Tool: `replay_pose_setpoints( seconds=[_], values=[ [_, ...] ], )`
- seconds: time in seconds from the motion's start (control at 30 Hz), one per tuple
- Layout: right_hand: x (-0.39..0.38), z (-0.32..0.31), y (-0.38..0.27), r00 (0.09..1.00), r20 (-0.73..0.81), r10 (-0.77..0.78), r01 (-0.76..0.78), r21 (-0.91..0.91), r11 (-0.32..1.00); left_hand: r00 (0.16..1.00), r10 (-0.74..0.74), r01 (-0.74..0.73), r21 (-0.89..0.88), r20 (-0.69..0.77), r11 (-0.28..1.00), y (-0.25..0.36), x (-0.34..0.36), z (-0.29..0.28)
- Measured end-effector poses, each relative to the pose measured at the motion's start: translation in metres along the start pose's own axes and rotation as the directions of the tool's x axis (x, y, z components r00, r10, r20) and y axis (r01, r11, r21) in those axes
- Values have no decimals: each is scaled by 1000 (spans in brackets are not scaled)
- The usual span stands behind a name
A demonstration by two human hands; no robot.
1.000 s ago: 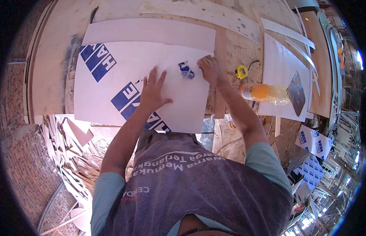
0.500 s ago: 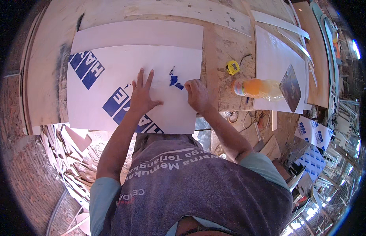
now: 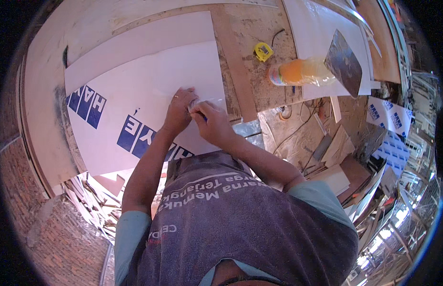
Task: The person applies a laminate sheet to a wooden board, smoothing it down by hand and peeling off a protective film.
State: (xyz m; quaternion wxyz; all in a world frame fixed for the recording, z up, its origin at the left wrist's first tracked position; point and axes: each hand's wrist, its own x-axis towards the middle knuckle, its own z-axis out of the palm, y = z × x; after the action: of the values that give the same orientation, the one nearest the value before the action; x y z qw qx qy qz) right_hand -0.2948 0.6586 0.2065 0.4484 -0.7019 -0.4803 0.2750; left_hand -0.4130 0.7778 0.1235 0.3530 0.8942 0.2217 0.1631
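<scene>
A white board [image 3: 155, 66] lies on the workbench in front of me, its near part covered by a protective film [image 3: 107, 138] printed with blue blocks. Both my hands are close together over the board's right half. My left hand [image 3: 179, 110] rests on it with fingers curled together at a crumpled clear bit of the film. Pinched in my right hand [image 3: 213, 125] is that same loose bit, just beside the left fingers. Most of what lies between the fingertips is hidden.
Right of the board lie a yellow tape measure [image 3: 263, 51] and a bottle [image 3: 302, 71] of orange liquid on its side. A dark square plate [image 3: 344, 63] leans by the bottle's end. Another white panel [image 3: 317, 28] lies behind it. Offcuts [image 3: 338, 136] litter the floor.
My left hand has gone from spread flat to curled, moving right to meet the right hand, which has come left. The blue torn patch beside the right hand no longer shows. The view has shifted.
</scene>
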Motion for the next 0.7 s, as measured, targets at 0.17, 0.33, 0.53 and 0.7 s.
replay_pose_setpoints(
  seconds=[0.17,0.33,0.53,0.7],
  values=[
    [-6,-49,39,994,-92,-54,32,-219,975,996,-54,70,-221,78,973,9,9,-23],
    [-23,-35,69,998,63,6,26,-490,872,965,-54,130,-288,257,949,14,9,-46],
    [-38,-4,66,999,-20,25,-32,-607,794,946,120,-36,-270,302,962,-7,-16,-66],
    [-45,15,60,979,-168,115,-189,-546,816,988,-86,72,110,128,991,-5,-54,-97]
  ],
)
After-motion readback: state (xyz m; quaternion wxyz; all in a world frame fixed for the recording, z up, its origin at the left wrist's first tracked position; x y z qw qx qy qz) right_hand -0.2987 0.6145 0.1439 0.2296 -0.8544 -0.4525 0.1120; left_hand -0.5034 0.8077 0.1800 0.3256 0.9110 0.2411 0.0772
